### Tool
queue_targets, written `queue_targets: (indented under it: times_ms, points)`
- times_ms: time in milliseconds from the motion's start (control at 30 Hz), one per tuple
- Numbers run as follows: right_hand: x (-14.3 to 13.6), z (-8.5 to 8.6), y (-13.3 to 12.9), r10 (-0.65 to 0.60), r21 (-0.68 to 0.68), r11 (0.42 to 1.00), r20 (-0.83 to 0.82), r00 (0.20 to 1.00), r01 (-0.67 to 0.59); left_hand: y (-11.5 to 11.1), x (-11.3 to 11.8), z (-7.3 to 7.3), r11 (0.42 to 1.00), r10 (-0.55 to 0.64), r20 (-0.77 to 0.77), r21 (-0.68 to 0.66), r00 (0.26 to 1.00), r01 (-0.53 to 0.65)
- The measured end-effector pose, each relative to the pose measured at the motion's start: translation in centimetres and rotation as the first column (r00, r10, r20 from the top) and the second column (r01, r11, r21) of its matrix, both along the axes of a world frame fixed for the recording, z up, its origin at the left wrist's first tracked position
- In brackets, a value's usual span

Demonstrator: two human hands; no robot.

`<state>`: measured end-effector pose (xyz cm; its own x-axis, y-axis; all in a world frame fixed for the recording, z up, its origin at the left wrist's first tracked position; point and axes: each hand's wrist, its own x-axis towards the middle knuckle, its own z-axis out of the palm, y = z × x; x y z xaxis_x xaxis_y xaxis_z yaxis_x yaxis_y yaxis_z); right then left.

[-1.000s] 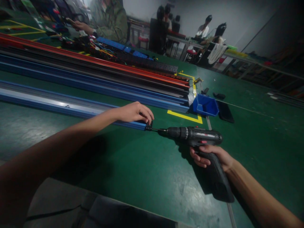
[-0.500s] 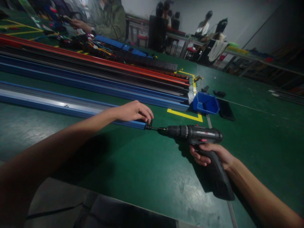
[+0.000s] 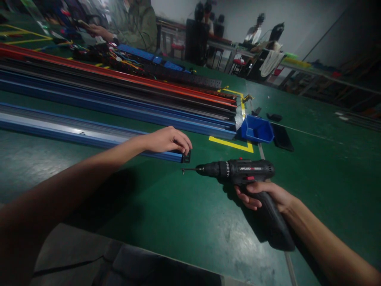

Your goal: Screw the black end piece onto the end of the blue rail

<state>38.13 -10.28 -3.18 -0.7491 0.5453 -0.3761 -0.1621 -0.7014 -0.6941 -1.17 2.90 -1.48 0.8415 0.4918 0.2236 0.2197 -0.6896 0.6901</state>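
Note:
A long blue aluminium profile (image 3: 107,137) lies on the green table, with a small black end cap (image 3: 186,157) at its right end. My left hand (image 3: 169,141) is closed over that end, its fingertips pinching the cap's upper edge; part of the cap is hidden behind them. My right hand (image 3: 258,194) is wrapped round the grip of a black cordless drill (image 3: 250,171), which points left. Its long bit (image 3: 192,169) is just below the cap and apart from it. A tiny piece, seemingly a screw (image 3: 183,172), is at the bit's tip.
Behind lie more blue profiles (image 3: 143,107), orange-edged strips (image 3: 119,73) and tangled wires (image 3: 125,59). A blue bin (image 3: 257,129) stands to the right by a flat black object (image 3: 282,137). Across the table is a person in a green jacket (image 3: 137,26); others sit farther back.
The drill has moved slightly down and left, and its bit, earlier lined up at the end cap, is now below it. My left hand stays in place on the cap.

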Motion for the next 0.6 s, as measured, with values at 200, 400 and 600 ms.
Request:
queue_targets:
  times_ms: [200, 400, 600]
  points:
    - [0.21, -0.06, 0.08, -0.007, -0.039, 0.999, 0.015, 1.000, 0.007, -0.06, -0.05, 0.13, 1.000, 0.003, -0.006, -0.005, 1.000, -0.003]
    - [-0.16, 0.23, 0.00, -0.016, -0.027, 0.999, 0.014, 1.000, 0.016, 0.03, -0.03, 0.07, 1.000, 0.001, -0.003, -0.008, 1.000, -0.001]
    - [-0.24, 0.48, -0.07, -0.029, -0.009, 1.000, 0.008, 1.000, 0.029, 0.00, -0.32, 0.23, 1.000, -0.006, -0.036, 0.005, 0.999, 0.006]
